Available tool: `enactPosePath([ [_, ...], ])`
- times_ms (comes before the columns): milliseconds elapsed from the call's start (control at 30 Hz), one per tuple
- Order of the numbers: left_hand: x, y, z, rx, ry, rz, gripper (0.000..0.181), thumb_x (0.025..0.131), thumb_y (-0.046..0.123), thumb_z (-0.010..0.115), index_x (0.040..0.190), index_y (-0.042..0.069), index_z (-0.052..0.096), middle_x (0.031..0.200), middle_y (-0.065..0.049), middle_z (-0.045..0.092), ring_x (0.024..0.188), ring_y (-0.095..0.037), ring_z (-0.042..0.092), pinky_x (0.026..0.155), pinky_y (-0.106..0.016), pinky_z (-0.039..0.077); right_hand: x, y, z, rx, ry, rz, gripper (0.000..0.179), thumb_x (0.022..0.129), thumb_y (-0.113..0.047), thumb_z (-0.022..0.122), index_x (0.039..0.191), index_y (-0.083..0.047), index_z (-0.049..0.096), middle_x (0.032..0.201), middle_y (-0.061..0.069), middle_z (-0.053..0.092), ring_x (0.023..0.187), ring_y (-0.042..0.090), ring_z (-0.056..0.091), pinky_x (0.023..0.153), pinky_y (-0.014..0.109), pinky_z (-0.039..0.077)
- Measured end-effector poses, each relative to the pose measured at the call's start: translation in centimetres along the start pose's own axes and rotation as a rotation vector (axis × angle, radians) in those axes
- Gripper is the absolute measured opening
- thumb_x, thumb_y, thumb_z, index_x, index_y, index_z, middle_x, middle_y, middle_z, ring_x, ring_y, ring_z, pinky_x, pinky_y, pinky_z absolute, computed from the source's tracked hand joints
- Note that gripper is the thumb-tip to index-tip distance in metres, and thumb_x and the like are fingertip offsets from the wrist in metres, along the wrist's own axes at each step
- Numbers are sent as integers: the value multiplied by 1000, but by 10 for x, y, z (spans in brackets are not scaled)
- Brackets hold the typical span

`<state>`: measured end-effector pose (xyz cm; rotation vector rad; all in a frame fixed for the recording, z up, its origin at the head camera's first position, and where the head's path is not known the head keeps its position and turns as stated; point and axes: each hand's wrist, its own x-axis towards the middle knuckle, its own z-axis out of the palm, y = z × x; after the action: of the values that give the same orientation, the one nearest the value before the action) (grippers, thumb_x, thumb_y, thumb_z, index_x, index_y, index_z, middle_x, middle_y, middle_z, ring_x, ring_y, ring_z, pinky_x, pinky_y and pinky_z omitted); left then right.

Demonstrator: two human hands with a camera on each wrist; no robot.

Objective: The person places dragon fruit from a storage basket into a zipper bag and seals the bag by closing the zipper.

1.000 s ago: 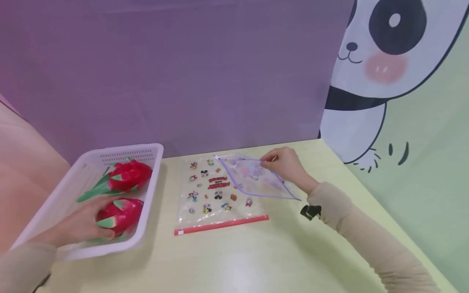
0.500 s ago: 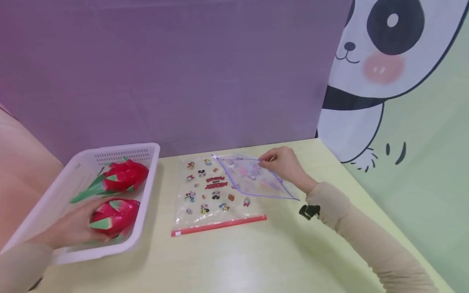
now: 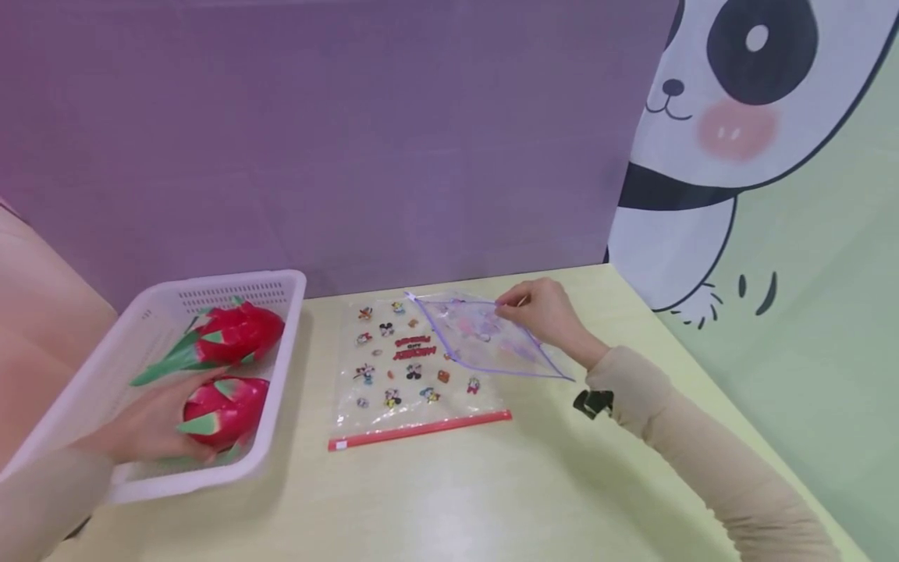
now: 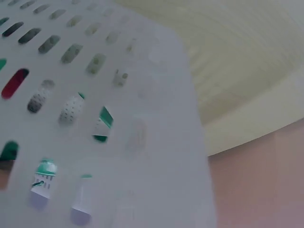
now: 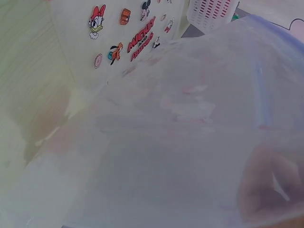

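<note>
My left hand (image 3: 151, 421) is inside the white plastic basket (image 3: 284, 363), its fingers and thumb curled round the near red-and-green dragon fruit (image 3: 237, 410). Behind it in the same basket lies a second dragon fruit (image 3: 246, 332) with long green leaves. My right hand (image 3: 544, 312) pinches the edge of a clear zip bag (image 3: 492, 343) with purple trim, lifting its mouth apart. This bag fills most of the right wrist view, with fingers (image 5: 266, 185) showing blurred through it. In the left wrist view the basket's slotted wall (image 4: 161, 142) hides the hand.
A clear zip bag with cartoon prints (image 3: 382, 390) and a red slider strip (image 3: 421, 429) lies flat on the table (image 3: 393, 507), partly under the purple-trimmed bag. A purple cloth wall (image 3: 351, 156) stands behind the table. To the right is a panda wall (image 3: 808, 312).
My left hand has shifted slightly on the near dragon fruit, which stays in the basket. The right hand keeps its pinch on the bag. The head view has moved a little.
</note>
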<state>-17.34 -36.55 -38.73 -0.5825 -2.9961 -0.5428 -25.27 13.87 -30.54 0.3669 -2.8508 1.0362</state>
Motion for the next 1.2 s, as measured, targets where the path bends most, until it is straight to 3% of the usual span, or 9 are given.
enactPosePath([
  [267,3,2,0,-14,-22,-33,99,44,43,87,127,8,45,113,-15,53,101,-35,47,62,-46,52,-1,0,3,16,-19,32,18,82,-18,68,96,-7,71,85,8,69,66,16,55,49,25,46],
  [400,2,5,1,-11,0,-29,100,44,43,87,127,7,45,113,-15,53,102,-35,46,61,-45,53,0,0,3,16,-17,20,18,82,-18,67,96,-7,71,86,8,69,66,16,55,50,24,46],
  [700,2,8,2,74,21,-9,104,43,44,88,128,4,43,115,-17,53,102,-38,47,63,-48,53,2,-1,0,2,-8,-9,18,82,-18,68,95,-7,72,86,8,69,68,16,56,57,24,46],
  [800,0,9,2,108,41,19,105,43,46,87,129,4,42,116,-17,53,102,-37,48,64,-51,53,2,-1,0,3,-5,-11,19,81,-18,68,96,-6,71,85,8,70,67,16,56,57,24,45],
  [1000,-3,13,0,151,150,77,103,40,46,89,124,4,46,109,-13,58,95,-33,53,63,-49,52,3,-2,-1,16,-4,-13,19,81,-19,68,95,-6,71,85,8,70,67,16,57,56,24,46],
  [1200,-8,19,-12,211,162,30,105,42,46,88,125,1,44,112,-18,55,93,-37,55,61,-52,52,4,0,-1,12,7,-11,17,81,-19,68,94,-8,72,84,8,70,66,15,56,55,24,45],
])
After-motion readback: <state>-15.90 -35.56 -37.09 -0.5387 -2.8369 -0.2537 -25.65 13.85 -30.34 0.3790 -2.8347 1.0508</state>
